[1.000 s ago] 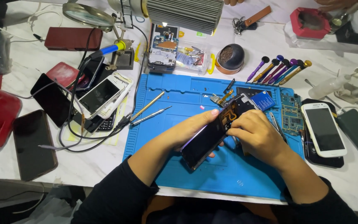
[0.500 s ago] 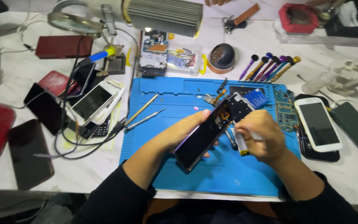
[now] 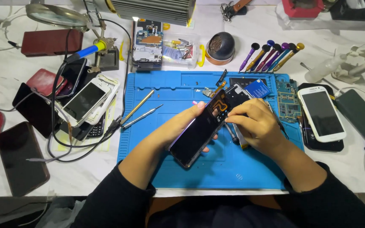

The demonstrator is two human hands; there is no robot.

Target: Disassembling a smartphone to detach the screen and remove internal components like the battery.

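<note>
The right hand (image 3: 256, 124) had shifted up onto the opened smartphone (image 3: 205, 126), fingers apparently pinching a part; the left hand (image 3: 189, 124) gripped it.

I have one view only, from the camera on my head, looking steeply down and forward over the table (image 3: 241, 38). It sits close above the blue mat (image 3: 233, 169), with my forearms entering from the bottom edge.

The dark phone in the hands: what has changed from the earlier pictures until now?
The right hand moved from the lower side to the upper end of the dark phone, fingertips now on its opened part. The left hand holds it from below as before, tilted over the blue mat.
</note>
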